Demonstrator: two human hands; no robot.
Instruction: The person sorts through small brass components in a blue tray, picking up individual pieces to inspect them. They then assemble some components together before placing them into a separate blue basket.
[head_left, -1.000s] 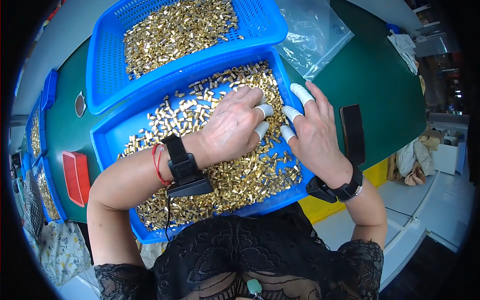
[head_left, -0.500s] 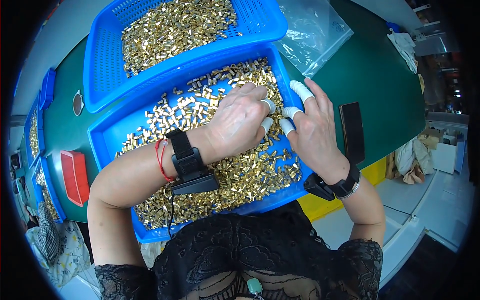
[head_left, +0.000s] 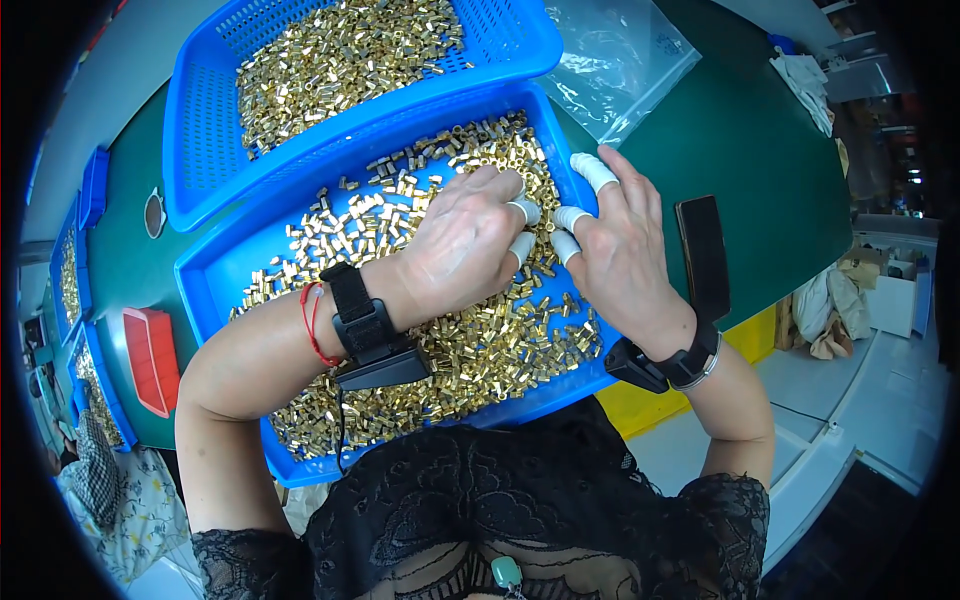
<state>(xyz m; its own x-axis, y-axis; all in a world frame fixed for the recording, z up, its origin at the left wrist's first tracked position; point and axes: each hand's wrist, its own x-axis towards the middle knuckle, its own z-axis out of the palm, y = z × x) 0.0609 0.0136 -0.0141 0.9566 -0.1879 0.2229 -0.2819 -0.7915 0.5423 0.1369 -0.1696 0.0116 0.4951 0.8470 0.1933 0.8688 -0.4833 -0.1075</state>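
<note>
Many small brass fittings (head_left: 450,370) lie heaped in a shallow blue tray (head_left: 215,268) in front of me. Over the right half of the tray, my left hand (head_left: 462,235) is closed, its fingers curled down and white covers on the thumb and forefinger. Whatever it grips is hidden. My right hand (head_left: 628,255) is beside the tray's right rim, thumb and forefinger brought together in a pinch close to the left fingertips. Its other fingers stretch forward, and several fingertips wear white covers. No piece shows clearly between them.
A blue perforated basket (head_left: 195,130) of brass pieces overlaps the tray's far edge. Right of it lies a clear plastic bag (head_left: 625,70) on the green table (head_left: 770,210), with a dark phone (head_left: 703,258) nearer me. A red box (head_left: 152,360) and more blue trays stand left.
Both hands have shifted slightly left in the picture along with the tray and basket. The left hand remains curled over the brass pieces, and the right keeps its pinch beside it.
</note>
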